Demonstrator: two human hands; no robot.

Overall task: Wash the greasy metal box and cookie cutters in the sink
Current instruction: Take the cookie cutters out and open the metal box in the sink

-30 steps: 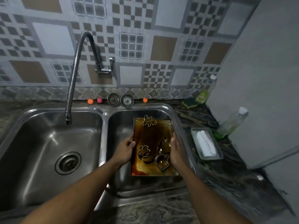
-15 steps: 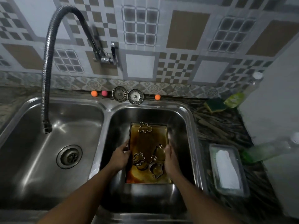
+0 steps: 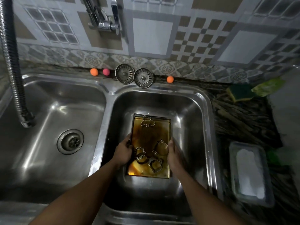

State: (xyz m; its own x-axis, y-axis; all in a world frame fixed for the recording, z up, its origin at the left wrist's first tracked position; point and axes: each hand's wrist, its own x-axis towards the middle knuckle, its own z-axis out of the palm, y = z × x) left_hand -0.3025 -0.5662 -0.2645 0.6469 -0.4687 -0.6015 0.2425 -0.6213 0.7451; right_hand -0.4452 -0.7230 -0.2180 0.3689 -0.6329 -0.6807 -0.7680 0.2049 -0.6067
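— Where is the metal box point(image 3: 150, 137)?

— Low in the right basin of the sink point(image 3: 209, 127). Its bottom is brown with grease. I can't tell if it rests on the basin floor.

— And the hands?

— The left hand point(image 3: 123, 151) grips the left rim with its fingers curled over it. The right hand point(image 3: 173, 151) clasps the right rim, though it is blurred.

— The cookie cutters point(image 3: 151, 158)?

— Inside the box. Most are clustered between the hands, and a gingerbread-man cutter point(image 3: 147, 121) lies alone at the far end.

— Anything in the way?

— The basin walls stand close on both sides. The faucet hose point(image 3: 11, 62) hangs over the left basin, above its drain point(image 3: 70, 141) and well apart from the box.

— What's around?

— Two strainers point(image 3: 124, 73) lean on the ledge behind, with two orange balls point(image 3: 94, 72) and a pink ball point(image 3: 106, 71) beside them. On the counter point(image 3: 243, 120) to the right there is a green sponge point(image 3: 241, 93), a blurred green bottle point(image 3: 267, 87) and a clear tray point(image 3: 266, 192) holding something white.
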